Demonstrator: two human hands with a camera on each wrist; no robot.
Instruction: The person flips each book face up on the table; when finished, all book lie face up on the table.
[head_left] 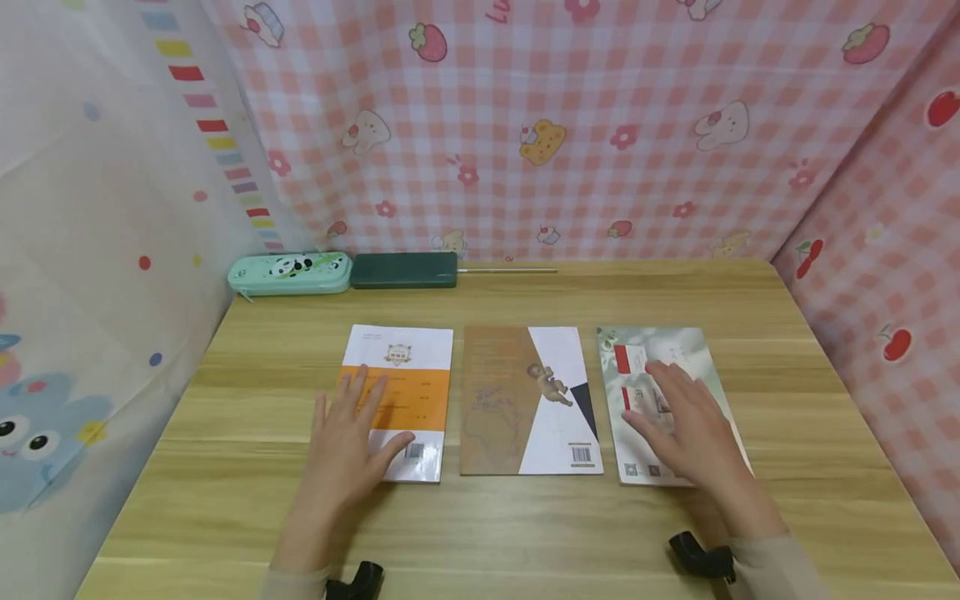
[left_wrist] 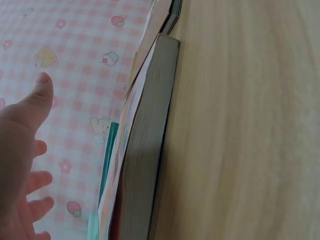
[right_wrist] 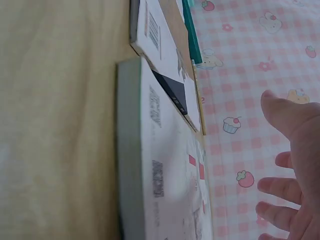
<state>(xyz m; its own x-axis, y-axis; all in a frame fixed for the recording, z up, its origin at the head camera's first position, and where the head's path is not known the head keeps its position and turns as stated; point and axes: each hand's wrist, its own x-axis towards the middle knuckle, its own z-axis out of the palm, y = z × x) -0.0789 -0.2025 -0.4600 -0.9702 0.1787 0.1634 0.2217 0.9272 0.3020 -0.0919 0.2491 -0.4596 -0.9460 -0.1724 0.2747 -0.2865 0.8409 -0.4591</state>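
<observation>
Brown-and-white book (head_left: 517, 400): landmark | orange-banded book (head_left: 416, 400) left of it, pale-green book (head_left: 636, 379) right | left hand (head_left: 345, 446), right hand (head_left: 697, 437) over these respectively, fingers apart, gripping nothing | edges probably grip better than glossy covers

Under the left hand (head_left: 347, 450) and right hand (head_left: 697, 429) spreads a wood-grain table (head_left: 525, 533). It is enclosed on 3 sides: beyond both hands, a pink-and-white checked cloth (head_left: 585, 192); left of the left hand, a white dotted sheet (head_left: 97, 250); right of the right hand, a cherry-printed checked panel (head_left: 922, 275). The light is soft.
</observation>
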